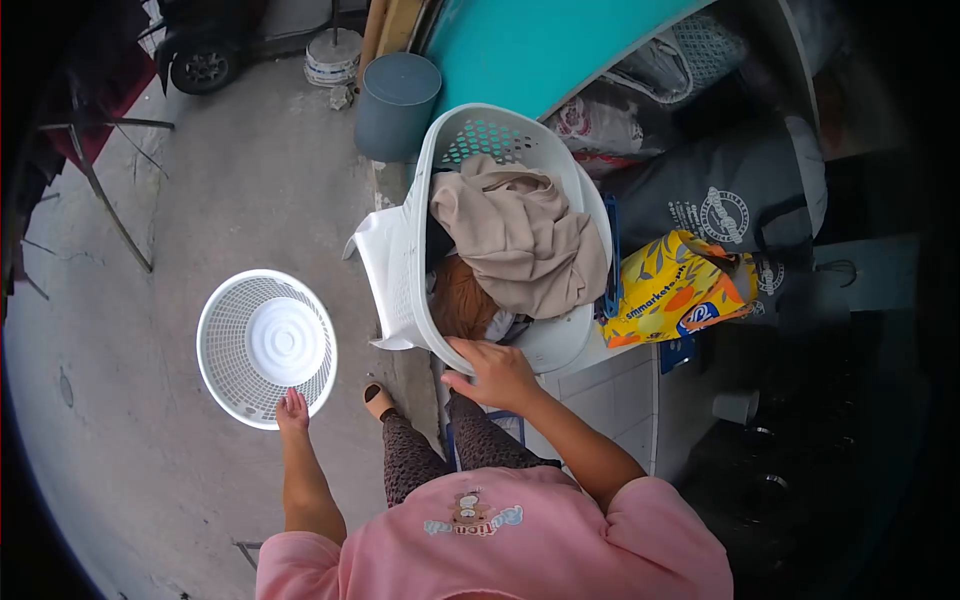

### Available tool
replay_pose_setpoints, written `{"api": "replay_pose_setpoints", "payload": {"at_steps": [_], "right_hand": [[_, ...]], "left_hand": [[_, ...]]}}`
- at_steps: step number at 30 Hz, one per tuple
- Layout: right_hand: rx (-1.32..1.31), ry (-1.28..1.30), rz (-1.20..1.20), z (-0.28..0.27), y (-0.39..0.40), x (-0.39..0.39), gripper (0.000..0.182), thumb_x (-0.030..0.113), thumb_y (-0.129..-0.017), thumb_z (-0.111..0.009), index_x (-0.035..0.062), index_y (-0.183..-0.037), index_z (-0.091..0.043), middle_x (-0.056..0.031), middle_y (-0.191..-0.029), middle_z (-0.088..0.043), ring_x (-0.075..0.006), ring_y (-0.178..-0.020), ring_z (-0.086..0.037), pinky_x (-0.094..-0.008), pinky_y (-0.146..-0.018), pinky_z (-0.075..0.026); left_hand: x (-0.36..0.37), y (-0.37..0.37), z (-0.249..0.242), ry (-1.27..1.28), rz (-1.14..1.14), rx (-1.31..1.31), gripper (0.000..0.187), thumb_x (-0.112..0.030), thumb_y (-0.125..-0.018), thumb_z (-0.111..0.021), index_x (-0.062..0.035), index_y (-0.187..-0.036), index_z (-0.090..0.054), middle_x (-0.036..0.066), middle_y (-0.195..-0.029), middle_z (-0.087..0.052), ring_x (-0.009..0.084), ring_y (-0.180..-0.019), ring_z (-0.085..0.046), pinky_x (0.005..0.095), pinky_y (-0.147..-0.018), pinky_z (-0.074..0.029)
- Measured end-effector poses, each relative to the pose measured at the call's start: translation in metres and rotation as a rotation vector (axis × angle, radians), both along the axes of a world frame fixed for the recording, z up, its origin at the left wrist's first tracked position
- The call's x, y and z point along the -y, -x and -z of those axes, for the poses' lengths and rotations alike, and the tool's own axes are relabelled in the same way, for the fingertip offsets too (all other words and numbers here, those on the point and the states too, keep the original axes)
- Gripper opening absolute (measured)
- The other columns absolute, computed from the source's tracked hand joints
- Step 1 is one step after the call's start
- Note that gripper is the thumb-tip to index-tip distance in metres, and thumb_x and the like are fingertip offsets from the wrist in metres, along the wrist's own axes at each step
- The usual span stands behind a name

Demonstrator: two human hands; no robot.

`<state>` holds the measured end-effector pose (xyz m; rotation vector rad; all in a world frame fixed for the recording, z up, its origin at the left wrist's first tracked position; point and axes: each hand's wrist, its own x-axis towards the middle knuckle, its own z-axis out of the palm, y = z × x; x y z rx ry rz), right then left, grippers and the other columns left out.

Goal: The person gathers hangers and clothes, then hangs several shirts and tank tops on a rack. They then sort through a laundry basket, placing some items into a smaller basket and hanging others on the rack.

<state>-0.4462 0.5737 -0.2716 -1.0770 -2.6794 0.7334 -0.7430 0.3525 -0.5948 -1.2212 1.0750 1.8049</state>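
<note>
A round white plastic basket with mesh sides shows its bare bottom at the left. My left hand is closed at its near rim. To the right, a larger white laundry basket leans on a white plastic stool or chair. Inside it lie a beige cloth, a brown cloth and some darker pieces, partly hidden. My right hand grips the near rim of this laundry basket, fingers over the edge. Part of its grip is hidden from view.
A yellow shopping bag and a dark grey bag are right of the laundry basket. A grey bucket stands behind it, near a turquoise panel. A metal-legged frame and a vehicle wheel are at the far left.
</note>
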Motion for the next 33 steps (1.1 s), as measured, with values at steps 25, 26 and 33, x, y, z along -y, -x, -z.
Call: {"api": "replay_pose_setpoints", "payload": {"at_steps": [25, 26, 33], "right_hand": [[0.302, 0.083, 0.905, 0.156, -0.329, -0.235, 0.038, 0.026, -0.088, -0.05, 0.0, -0.115, -0.048, -0.0199, -0.111, -0.051, -0.0345, -0.101, -0.051, -0.0393, -0.083, -0.044], [0.297, 0.091, 0.888, 0.161, -0.328, -0.234, 0.038, 0.026, -0.088, -0.05, 0.0, -0.115, -0.048, -0.0199, -0.111, -0.051, -0.0345, -0.101, -0.051, -0.0393, -0.083, -0.044], [0.072, 0.082, 0.817, 0.183, -0.338, -0.234, 0.026, 0.018, -0.085, -0.053, 0.0003, -0.103, -0.056, -0.0195, -0.102, -0.054, -0.0372, -0.095, -0.052, -0.0385, -0.082, -0.042]], "left_hand": [[-0.432, -0.192, -0.342, 0.061, 1.891, -2.128, 0.023, 0.003, -0.075, -0.048, -0.0061, -0.093, -0.059, 0.014, -0.114, -0.052, 0.0315, -0.106, -0.049, 0.0371, -0.088, -0.041], [-0.443, -0.193, -0.328, 0.068, 1.962, -2.333, 0.023, 0.002, -0.073, -0.049, -0.0073, -0.091, -0.06, 0.014, -0.116, -0.052, 0.0305, -0.111, -0.046, 0.0355, -0.09, -0.04], [-0.488, -0.218, -0.297, 0.015, 2.219, -2.485, 0.017, 0.001, -0.071, -0.048, -0.0059, -0.082, -0.058, 0.014, -0.106, -0.053, 0.0313, -0.102, -0.051, 0.0357, -0.083, -0.043]]}}
